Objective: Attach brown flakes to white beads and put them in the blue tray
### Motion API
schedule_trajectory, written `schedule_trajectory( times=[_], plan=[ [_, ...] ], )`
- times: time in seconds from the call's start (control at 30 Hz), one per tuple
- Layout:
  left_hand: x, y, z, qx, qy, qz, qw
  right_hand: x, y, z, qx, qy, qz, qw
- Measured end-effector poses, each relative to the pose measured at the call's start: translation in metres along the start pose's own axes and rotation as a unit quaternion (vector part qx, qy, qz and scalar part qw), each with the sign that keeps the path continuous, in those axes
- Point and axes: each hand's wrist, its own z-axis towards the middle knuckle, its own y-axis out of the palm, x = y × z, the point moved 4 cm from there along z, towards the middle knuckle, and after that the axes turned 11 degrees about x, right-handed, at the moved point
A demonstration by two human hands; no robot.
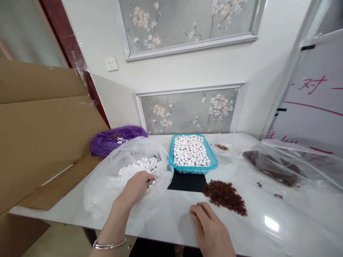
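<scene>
My left hand (138, 186) reaches into a clear plastic bag (99, 192) of small white balls (138, 167). Its thumb and fingers are curled together, with a white ball showing at the tips. My right hand (210, 228) hovers at the table's near side, thumb and fingers pinched; whatever is between them is hidden. Just beyond it lies a pile of small reddish-brown pieces (226, 197). A blue plastic basket (213, 162) at the back holds many white balls, with reddish-brown bits showing between them. Part of a black flat piece (186, 181) shows in front of the basket.
A purple plastic bag (107, 141) and a cardboard box (48, 142) are at the left. On the right lie a clear bag of dark brown material (273, 167) and a small clear bag (230, 150). Two loose bits sit on the white table (257, 232). A wall rises behind.
</scene>
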Motion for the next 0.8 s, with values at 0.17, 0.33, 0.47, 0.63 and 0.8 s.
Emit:
schedule_trajectory(
  times=[0.17, 0.33, 0.47, 0.63, 0.8],
  plan=[
    [0.004, 0.002, 0.000, -0.009, 0.024, -0.016, 1.000, -0.002, -0.002, 0.001, 0.021, -0.007, 0.006, 1.000],
    [0.005, 0.003, 0.002, -0.013, 0.032, -0.037, 0.999, -0.002, -0.006, 0.002, 0.043, -0.010, 0.020, 0.999],
    [0.008, 0.001, 0.002, -0.011, 0.029, -0.060, 0.998, 0.000, -0.007, 0.002, 0.040, -0.008, 0.026, 0.999],
    [0.016, -0.003, 0.002, -0.024, 0.035, -0.095, 0.995, -0.001, -0.008, 0.004, 0.035, 0.001, 0.041, 0.999],
    [0.020, -0.006, 0.002, -0.030, 0.040, -0.124, 0.991, 0.002, -0.007, 0.002, 0.035, 0.004, 0.035, 0.999]
  ],
)
